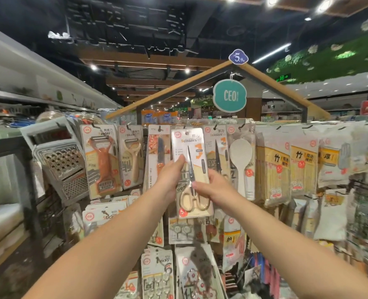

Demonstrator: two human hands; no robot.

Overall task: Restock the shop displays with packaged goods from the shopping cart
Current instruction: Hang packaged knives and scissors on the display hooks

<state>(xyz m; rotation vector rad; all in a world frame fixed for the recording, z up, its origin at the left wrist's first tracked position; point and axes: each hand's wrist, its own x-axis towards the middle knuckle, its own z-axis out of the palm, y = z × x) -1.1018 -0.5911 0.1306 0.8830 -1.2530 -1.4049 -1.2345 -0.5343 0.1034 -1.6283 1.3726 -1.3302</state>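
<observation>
A carded pack of scissors with gold handles is held up in front of the hanging display rack. My left hand grips its left edge at mid height. My right hand pinches the right edge lower down, beside the scissor blades. The pack's top hole sits at the level of the hooks, just left of another hanging scissors pack. Whether the hole is on a hook is hidden.
Peelers, a knife pack, a rice spoon and bamboo skewer bags hang along the top row. A metal grater hangs at the left. Sticky-hook packs fill lower rows. A round sign hangs above.
</observation>
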